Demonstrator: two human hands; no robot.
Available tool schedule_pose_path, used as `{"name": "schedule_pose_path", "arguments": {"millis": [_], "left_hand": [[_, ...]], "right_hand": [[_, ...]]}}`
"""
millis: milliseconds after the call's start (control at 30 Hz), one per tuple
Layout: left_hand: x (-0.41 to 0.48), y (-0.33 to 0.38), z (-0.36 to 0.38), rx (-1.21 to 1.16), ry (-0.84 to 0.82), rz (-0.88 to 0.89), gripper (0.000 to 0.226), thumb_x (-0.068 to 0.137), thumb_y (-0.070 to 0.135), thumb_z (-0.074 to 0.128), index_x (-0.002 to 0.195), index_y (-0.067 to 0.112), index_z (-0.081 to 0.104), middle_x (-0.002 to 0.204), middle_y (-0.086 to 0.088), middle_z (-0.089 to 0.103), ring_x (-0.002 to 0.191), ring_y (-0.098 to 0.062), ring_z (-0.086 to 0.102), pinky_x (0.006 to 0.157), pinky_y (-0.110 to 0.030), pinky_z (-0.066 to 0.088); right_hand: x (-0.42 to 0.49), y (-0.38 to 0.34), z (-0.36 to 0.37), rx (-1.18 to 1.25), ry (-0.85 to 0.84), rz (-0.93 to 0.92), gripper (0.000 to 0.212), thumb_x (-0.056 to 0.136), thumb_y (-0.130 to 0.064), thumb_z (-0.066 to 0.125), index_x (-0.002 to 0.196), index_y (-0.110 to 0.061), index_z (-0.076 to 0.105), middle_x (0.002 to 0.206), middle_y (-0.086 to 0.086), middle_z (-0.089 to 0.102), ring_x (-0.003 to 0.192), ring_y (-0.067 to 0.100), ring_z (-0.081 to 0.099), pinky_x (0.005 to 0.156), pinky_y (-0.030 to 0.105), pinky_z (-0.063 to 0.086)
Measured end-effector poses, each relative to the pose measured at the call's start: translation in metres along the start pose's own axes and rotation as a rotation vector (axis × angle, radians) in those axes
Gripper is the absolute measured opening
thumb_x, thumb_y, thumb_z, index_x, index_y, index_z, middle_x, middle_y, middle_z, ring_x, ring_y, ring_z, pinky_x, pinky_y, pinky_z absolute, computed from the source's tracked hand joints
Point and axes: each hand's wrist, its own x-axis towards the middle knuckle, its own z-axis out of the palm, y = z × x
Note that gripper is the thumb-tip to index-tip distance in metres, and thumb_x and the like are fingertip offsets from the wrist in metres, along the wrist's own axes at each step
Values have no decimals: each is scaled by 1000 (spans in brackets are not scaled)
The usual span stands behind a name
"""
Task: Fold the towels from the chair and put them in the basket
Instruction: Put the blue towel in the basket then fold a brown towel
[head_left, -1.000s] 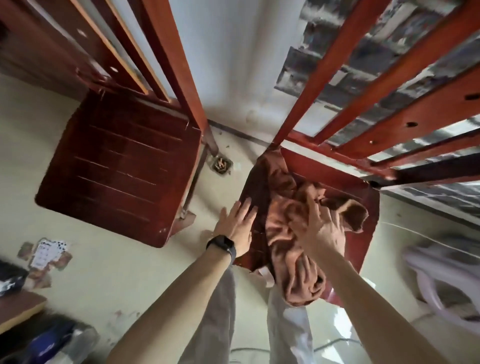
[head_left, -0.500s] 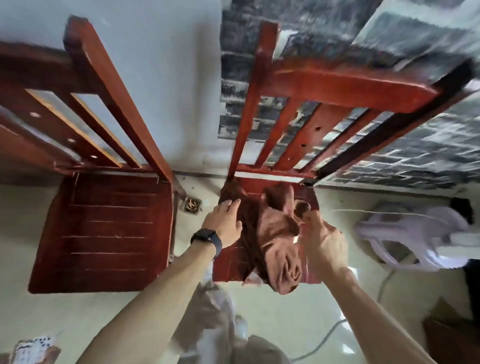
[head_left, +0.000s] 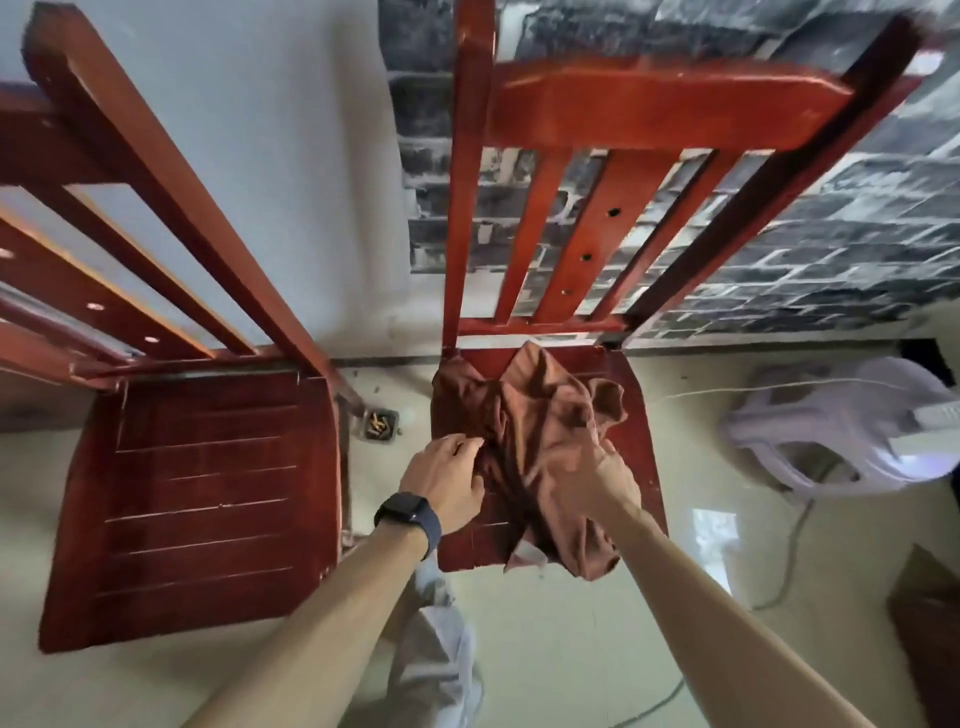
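A crumpled brown towel (head_left: 540, 415) lies on the seat of the red wooden chair (head_left: 636, 431) on the right. One end of it hangs over the seat's front edge. My left hand (head_left: 447, 483), with a dark watch at the wrist, pinches the towel's left side. My right hand (head_left: 597, 478) grips the cloth on its right side. No basket is in view.
A second red chair (head_left: 208, 493) with a bare seat stands to the left. A floor drain (head_left: 382, 426) lies between the chairs by the wall. A white fan (head_left: 841, 431) with a cable lies on the floor at the right. A brown box (head_left: 930, 623) is at the right edge.
The view has tilted up, showing the right chair's whole back. My left hand went from flat on the seat edge to pinching the towel. My right hand keeps its hold.
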Motion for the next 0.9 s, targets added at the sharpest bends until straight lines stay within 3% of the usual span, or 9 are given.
{"name": "schedule_pose_path", "arguments": {"millis": [100, 167, 367, 500, 600, 700, 800, 900], "left_hand": [[15, -35, 39, 87, -79, -30, 57, 95, 32, 47, 150, 23, 31, 155, -6, 35, 141, -25, 34, 114, -39, 32], [22, -51, 62, 140, -150, -21, 61, 96, 32, 45, 153, 22, 25, 160, -6, 25, 145, -25, 27, 115, -42, 29], [31, -73, 109, 269, -300, 12, 73, 97, 30, 44, 157, 21, 3, 164, -1, -13, 151, -21, 0, 118, -50, 15], [21, -83, 117, 264, -337, 5, 83, 94, 20, 48, 156, 26, -6, 161, 6, -25, 151, -16, -10, 118, -54, 12], [27, -78, 95, 268, -374, -4, 74, 95, 22, 47, 157, 25, 6, 165, 1, -8, 151, -19, 2, 119, -51, 16], [24, -54, 53, 205, -259, -36, 66, 95, 32, 46, 155, 24, 17, 163, -7, 15, 147, -26, 21, 115, -48, 27], [4, -14, -9, 65, -119, -11, 68, 96, 36, 46, 155, 25, 14, 162, -8, 21, 145, -28, 27, 114, -42, 33], [-24, 43, -91, -47, 62, 124, 74, 96, 39, 49, 156, 27, 8, 159, -5, 29, 144, -26, 31, 114, -39, 36]], "right_hand": [[37, -4, 23, 118, 98, 67, 81, 90, -46, 51, 156, -31, 7, 152, 14, 34, 129, 43, 45, 105, 52, 41], [57, -4, 35, 131, 163, 95, 78, 91, -48, 52, 155, -30, 11, 152, 11, 35, 131, 41, 42, 106, 51, 38], [90, 0, 41, -148, 205, 159, 55, 94, -41, 58, 143, -24, 40, 125, 13, 57, 110, 41, 61, 88, 48, 50], [61, 1, 35, -158, 355, 8, 35, 95, -38, 55, 126, -22, 53, 114, 9, 60, 96, 43, 64, 76, 45, 53], [14, 2, 14, -100, 516, -126, 21, 94, -32, 57, 113, -21, 56, 106, 7, 62, 83, 41, 63, 62, 39, 51], [-40, -2, -25, -48, 621, -181, 16, 97, -27, 57, 111, -22, 56, 108, 5, 60, 75, 41, 61, 56, 38, 49], [-92, -9, -81, 10, 714, -274, 13, 97, -18, 57, 110, -19, 56, 101, 6, 63, 73, 39, 61, 55, 37, 48], [-151, -26, -143, 32, 824, -370, 13, 97, -17, 52, 108, -22, 53, 93, 3, 63, 70, 34, 59, 51, 36, 49]]}}
